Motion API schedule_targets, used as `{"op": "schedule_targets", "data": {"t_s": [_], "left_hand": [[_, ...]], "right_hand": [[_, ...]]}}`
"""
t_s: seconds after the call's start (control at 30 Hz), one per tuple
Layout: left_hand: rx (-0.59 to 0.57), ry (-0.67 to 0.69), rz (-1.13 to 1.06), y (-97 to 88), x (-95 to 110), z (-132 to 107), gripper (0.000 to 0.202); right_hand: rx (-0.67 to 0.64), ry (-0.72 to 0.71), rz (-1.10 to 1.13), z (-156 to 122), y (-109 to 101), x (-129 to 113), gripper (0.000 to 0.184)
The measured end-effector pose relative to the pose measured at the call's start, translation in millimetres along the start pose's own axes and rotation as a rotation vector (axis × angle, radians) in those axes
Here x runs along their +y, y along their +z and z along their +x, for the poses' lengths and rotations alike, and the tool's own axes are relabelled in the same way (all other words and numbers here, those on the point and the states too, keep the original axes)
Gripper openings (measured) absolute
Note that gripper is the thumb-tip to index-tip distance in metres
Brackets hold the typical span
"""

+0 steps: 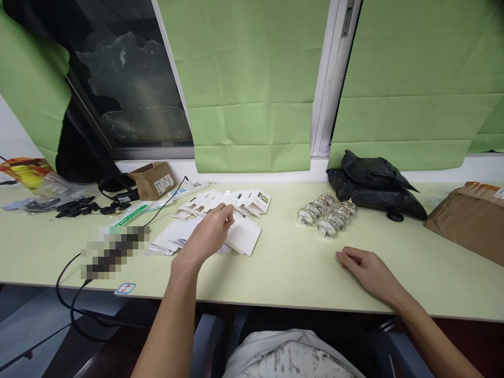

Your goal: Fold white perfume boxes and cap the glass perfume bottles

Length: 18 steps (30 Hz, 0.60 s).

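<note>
My left hand [212, 228] hangs over the white cartons and flat white pieces on the table, its fingers closed in a pinch. What the fingertips hold, if anything, is hidden. Just beyond it stands a row of small open white cartons [258, 201], one with a green picture. Below and around the hand lie flat white folded pieces [244, 234], partly covered by it. My right hand [364, 270] rests on the tabletop with loosely curled fingers, nothing visible in them. Several round, clear-wrapped items with gold-coloured tips [328, 227] sit in two rows behind it.
Black plastic bags [374, 186] lie at the back right, beside a brown package [468, 220]. At the left are an open cardboard box [153, 179], dark small parts [76, 207] and a black cable [59, 286] running off the front edge of the table [291, 283].
</note>
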<state>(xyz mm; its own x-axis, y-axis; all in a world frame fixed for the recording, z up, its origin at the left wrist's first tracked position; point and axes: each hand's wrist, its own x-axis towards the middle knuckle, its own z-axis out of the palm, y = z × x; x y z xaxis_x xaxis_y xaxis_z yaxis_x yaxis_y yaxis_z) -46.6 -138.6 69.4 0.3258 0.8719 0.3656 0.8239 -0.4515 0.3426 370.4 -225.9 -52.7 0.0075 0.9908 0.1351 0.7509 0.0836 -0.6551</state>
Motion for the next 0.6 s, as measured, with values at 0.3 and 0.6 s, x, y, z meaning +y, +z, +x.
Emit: {"op": "schedule_targets", "data": {"t_s": [0.3,0.6], "left_hand": [[-0.069,-0.016,0.010,-5.2,1.2,-3.3,0.017],[-0.107,-0.031,-0.007,-6.9,1.4,-4.6,0.016]], "right_hand": [[-0.011,0.006,-0.005,1.0,0.1,1.6,0.048],[-0.012,0.021,-0.005,0.5,0.2,0.6,0.049]]}}
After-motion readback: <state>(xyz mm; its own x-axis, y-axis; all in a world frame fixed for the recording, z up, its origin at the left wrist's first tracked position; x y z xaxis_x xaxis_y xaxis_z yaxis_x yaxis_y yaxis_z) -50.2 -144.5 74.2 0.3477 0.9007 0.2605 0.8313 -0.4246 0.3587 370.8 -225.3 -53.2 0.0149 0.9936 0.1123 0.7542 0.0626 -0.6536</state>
